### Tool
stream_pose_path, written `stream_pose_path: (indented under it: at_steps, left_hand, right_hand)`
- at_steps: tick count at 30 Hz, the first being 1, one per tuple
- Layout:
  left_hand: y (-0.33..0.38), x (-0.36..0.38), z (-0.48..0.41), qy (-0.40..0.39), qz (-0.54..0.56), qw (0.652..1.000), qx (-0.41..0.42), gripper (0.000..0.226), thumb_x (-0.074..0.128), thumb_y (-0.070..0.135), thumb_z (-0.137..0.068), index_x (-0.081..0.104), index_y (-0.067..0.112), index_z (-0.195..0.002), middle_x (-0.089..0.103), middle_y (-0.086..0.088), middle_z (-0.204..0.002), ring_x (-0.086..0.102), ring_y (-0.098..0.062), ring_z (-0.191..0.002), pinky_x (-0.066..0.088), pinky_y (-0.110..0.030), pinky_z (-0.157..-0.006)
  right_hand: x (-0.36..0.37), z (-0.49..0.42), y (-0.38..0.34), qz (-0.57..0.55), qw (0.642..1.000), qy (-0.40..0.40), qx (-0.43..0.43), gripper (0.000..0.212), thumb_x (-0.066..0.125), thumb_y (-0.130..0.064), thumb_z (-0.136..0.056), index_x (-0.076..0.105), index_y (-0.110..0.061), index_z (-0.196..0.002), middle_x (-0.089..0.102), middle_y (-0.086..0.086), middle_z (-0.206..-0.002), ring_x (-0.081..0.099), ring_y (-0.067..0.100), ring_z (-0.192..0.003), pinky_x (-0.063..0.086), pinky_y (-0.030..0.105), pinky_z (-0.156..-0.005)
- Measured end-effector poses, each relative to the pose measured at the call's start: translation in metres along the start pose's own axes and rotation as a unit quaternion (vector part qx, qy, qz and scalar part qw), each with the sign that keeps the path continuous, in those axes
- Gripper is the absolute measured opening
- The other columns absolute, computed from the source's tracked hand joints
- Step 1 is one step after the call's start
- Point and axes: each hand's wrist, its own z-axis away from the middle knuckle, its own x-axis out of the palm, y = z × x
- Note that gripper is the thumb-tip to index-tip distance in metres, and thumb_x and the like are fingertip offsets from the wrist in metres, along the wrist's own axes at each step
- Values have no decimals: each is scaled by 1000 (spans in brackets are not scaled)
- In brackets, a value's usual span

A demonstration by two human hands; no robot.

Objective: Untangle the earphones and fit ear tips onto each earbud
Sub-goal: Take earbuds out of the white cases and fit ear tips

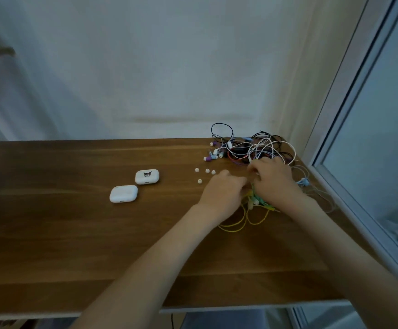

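A tangle of wired earphones (pixel 247 148) in black, white, purple and red lies at the far right of the wooden table (pixel 74 233). Several loose white ear tips (pixel 207 171) sit just left of my hands. My left hand (pixel 221 193) and my right hand (pixel 272 179) are close together over a yellow-green earphone cable (pixel 245 217), fingers curled into the wires. White cable loops (pixel 274 148) rise behind my right hand. What each fingertip pinches is hidden by the hands.
Two white earbud cases lie left of centre, one plain (pixel 123 194), one with a cartoon face (pixel 147 176). A light blue earphone (pixel 303 182) lies by the right table edge. A wall stands behind the table and a window frame (pixel 349 115) on the right.
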Motion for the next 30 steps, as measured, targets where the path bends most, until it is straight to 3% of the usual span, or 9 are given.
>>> stream_pose_path:
  at_steps: [4, 8, 13, 15, 18, 21, 24, 27, 30]
  left_hand:
    - [-18, -20, 11, 51, -50, 997, -13, 17, 49, 19, -96, 62, 15, -107, 63, -1, -114, 44, -25, -110, 22, -34, -80]
    - [-44, -46, 28, 37, 10, 996, -78, 22, 55, 18, -92, 62, 8, -110, 64, -14, -112, 56, -36, -105, 45, -43, -83]
    - [-97, -67, 61, 87, -55, 982, -159, 26, 51, 25, -96, 57, 13, -118, 58, -6, -112, 53, -25, -106, 48, -39, -88]
    - [-118, -71, 76, 66, -122, 962, -234, 39, 54, 34, -94, 48, 17, -128, 49, -8, -127, 45, -25, -116, 43, -36, -95]
    - [-143, -76, 98, -29, -167, 922, -349, 59, 56, 47, -91, 36, 19, -139, 36, -13, -142, 37, -32, -129, 39, -42, -101]
    - [-157, -72, 111, -19, -106, 934, -341, 54, 54, 49, -92, 42, 18, -136, 45, -10, -134, 45, -28, -122, 43, -37, -95]
    - [-155, -70, 116, 57, 10, 951, -303, 36, 39, 47, -99, 54, 16, -109, 60, -5, -101, 58, -22, -94, 45, -29, -72]
    - [-137, -69, 111, 95, 227, 922, -297, 43, 26, 45, -103, 57, 15, -103, 64, -6, -80, 61, -12, -65, 45, -23, -58]
    - [-122, -63, 101, 116, 311, 900, -281, 43, 27, 41, -103, 58, 11, -107, 63, -9, -77, 58, -10, -58, 45, -17, -51]
  right_hand:
    - [4, -13, -39, -45, 997, 34, -57, 29, 44, -10, -88, 60, -17, -111, 55, 1, -115, 38, 22, -113, 29, 37, -95]
    - [16, -25, -80, -95, 985, 67, -128, 26, 44, -6, -88, 62, -12, -106, 60, 4, -112, 41, 24, -108, 32, 38, -91]
    - [36, -34, -131, -110, 973, 2, -203, 29, 44, -6, -90, 57, -11, -115, 58, 5, -117, 40, 24, -109, 35, 39, -95]
    - [43, -36, -144, -120, 970, -42, -206, 31, 43, -7, -93, 54, -14, -122, 55, 2, -123, 40, 21, -114, 35, 36, -98]
    - [57, -41, -159, -145, 965, -90, -198, 33, 44, -6, -94, 53, -18, -124, 53, 0, -125, 43, 18, -117, 38, 35, -101]
    - [68, -42, -164, -196, 956, -134, -174, 35, 45, -7, -94, 53, -20, -126, 54, -1, -123, 49, 14, -113, 43, 31, -97]
    - [70, -36, -165, -283, 935, -160, -142, 34, 46, -24, -99, 48, -20, -132, 53, -2, -125, 51, 12, -111, 43, 26, -91]
    - [70, -26, -158, -381, 900, -186, -102, 37, 43, -43, -98, 51, -23, -128, 58, -4, -122, 54, 13, -110, 44, 32, -95]
    - [71, -17, -149, -461, 861, -197, -83, 23, 44, -37, -99, 57, -22, -111, 63, -2, -104, 61, 13, -92, 51, 32, -83]
